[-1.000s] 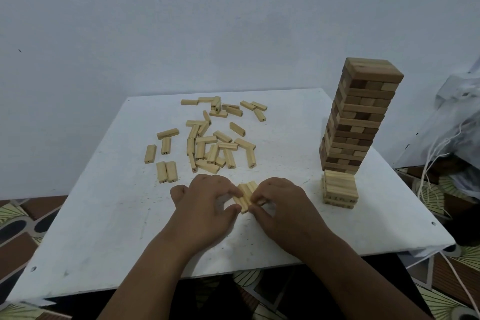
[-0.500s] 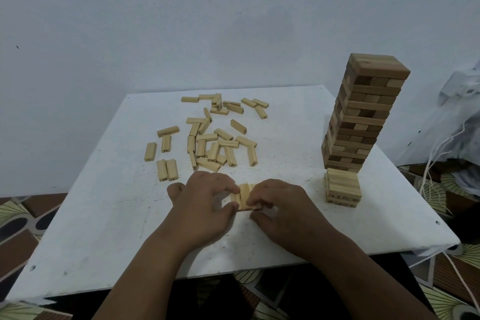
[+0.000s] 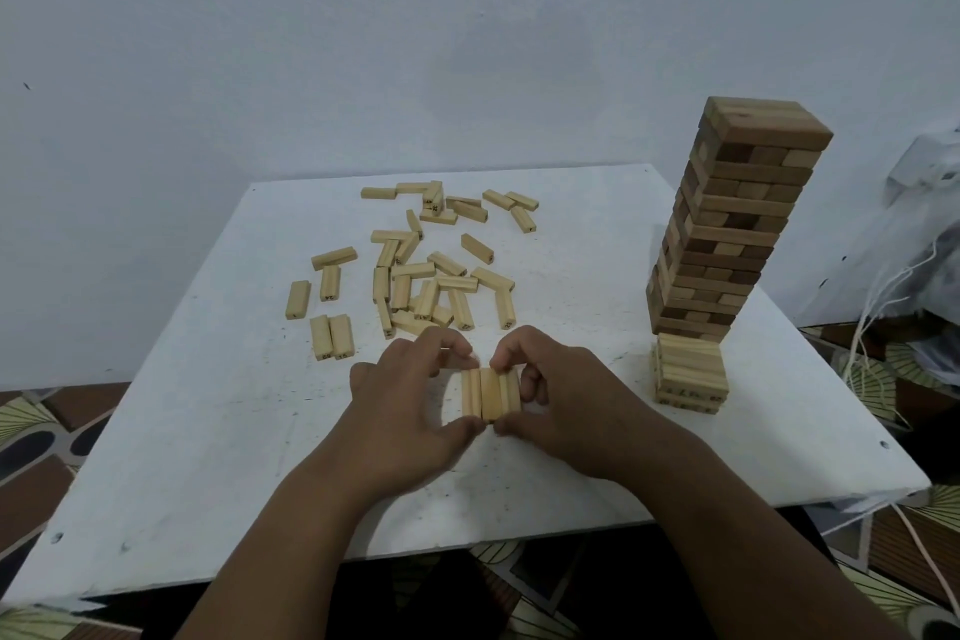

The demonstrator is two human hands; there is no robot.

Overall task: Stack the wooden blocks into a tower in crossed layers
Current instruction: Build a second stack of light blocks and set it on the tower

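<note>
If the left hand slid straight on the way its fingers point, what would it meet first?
The left hand points right, so it would first press the row of three blocks it already touches, then the right hand on their far side.

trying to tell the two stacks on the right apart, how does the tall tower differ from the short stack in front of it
The tall tower rises many layers high; the short stack has only a few. The tall tower mixes dark and light brown blocks, while the short stack is all pale wood like the loose blocks. The tall tower looks tilted in this wide-angle view; the short stack sits squat. Both stand on the white table and are built in crossed layers.
</note>
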